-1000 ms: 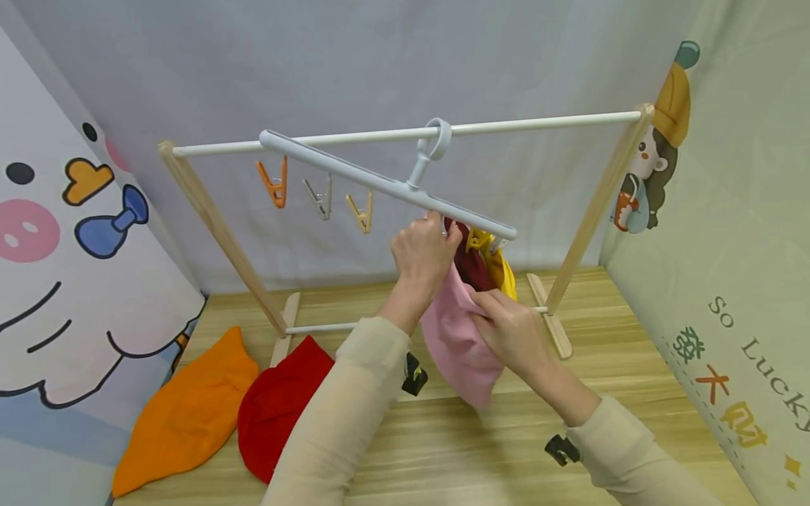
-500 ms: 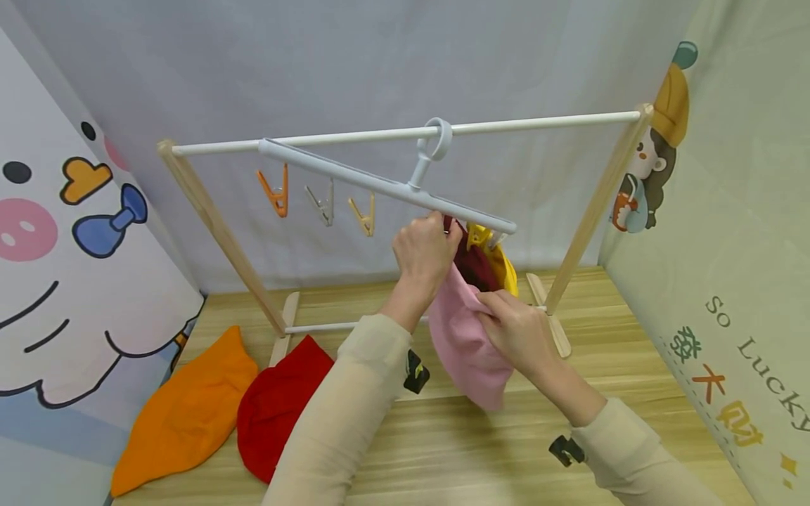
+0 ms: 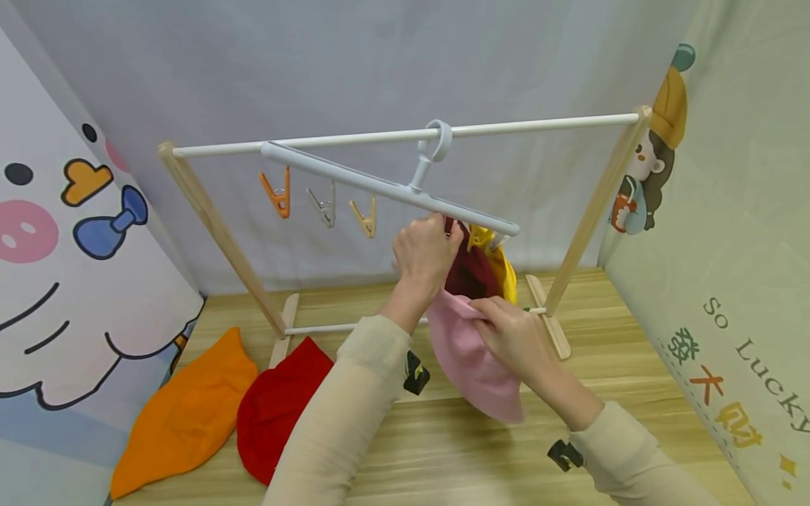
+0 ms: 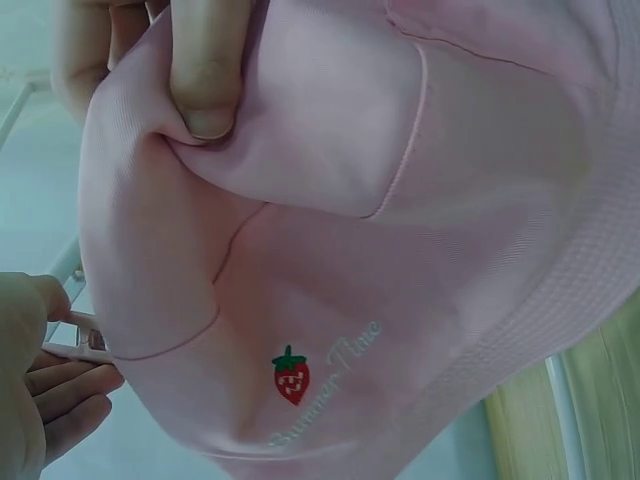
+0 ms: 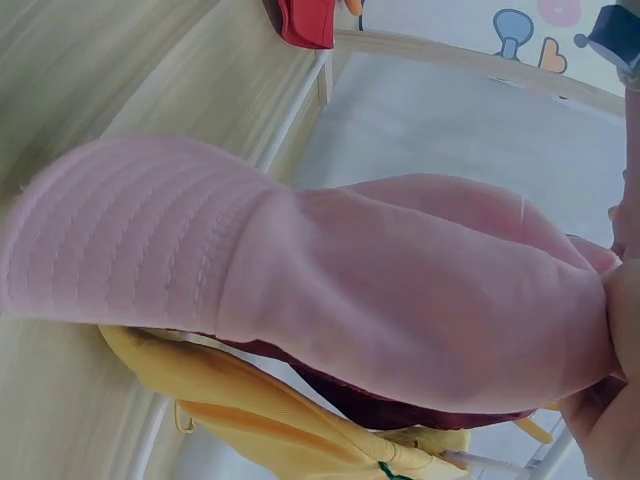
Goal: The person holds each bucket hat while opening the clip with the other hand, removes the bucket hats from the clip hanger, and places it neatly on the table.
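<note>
My left hand (image 3: pixel 425 251) is raised just under the pale hanger (image 3: pixel 354 176) and pinches a pale clothespin (image 4: pixel 88 338), seen best in the left wrist view. My right hand (image 3: pixel 514 337) pinches the pink bucket hat (image 3: pixel 471 362) between thumb and fingers, its crown folded, its stitched brim (image 5: pixel 120 235) hanging down. A strawberry and lettering (image 4: pixel 292 375) are embroidered on it. Behind it a dark red hat (image 3: pixel 471 270) and a yellow hat (image 3: pixel 504 270) hang at the hanger's lower right end, a yellow clothespin (image 3: pixel 476 239) near their top.
The hanger tilts on a white rail (image 3: pixel 538 125) of a wooden stand (image 3: pixel 215 228). An orange clothespin (image 3: pixel 277 195), a grey clothespin (image 3: pixel 324 207) and a beige clothespin (image 3: pixel 364 218) hang from its left half. An orange hat (image 3: pixel 190 418) and a red hat (image 3: pixel 281 407) lie at left.
The pink hat has come down and its brim has swung to the right, uncovering more of the dark red hat. The hanger's left end has dipped slightly. My left hand has barely moved.
</note>
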{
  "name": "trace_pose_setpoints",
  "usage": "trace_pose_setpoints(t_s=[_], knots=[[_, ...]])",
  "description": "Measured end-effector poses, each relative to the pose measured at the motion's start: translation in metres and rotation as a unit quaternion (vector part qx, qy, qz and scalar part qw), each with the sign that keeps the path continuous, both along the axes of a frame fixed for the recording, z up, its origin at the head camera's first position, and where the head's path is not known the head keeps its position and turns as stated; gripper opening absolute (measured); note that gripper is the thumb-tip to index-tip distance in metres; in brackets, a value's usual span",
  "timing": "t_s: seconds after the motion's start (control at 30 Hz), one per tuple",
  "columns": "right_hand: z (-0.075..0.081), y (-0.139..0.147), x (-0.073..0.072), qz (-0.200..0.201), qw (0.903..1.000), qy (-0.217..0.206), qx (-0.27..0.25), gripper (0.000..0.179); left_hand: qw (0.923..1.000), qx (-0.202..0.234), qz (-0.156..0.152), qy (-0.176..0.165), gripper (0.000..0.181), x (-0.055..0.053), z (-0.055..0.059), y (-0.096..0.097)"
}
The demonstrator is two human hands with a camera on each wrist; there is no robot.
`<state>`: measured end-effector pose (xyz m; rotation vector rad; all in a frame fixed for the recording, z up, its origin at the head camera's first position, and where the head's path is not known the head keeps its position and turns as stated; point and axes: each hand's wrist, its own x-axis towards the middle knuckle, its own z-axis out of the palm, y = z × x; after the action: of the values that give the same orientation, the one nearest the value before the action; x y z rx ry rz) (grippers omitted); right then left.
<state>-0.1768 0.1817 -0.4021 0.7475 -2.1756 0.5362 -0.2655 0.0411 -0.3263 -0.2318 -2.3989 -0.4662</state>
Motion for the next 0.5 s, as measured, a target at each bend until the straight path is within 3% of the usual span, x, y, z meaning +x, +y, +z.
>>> trace_pose_setpoints(t_s=[0.33, 0.5], knots=[[-0.009, -0.008, -0.001, 0.008, 0.9992, -0.020, -0.033, 0.019, 0.9999, 0.005, -0.009, 0.011, 0.030, -0.001, -0.001, -0.001], [-0.011, -0.011, 0.001, -0.008, 0.9979, -0.043, -0.048, 0.016, 0.9998, 0.006, -0.015, 0.013, 0.029, -0.001, 0.000, -0.003]])
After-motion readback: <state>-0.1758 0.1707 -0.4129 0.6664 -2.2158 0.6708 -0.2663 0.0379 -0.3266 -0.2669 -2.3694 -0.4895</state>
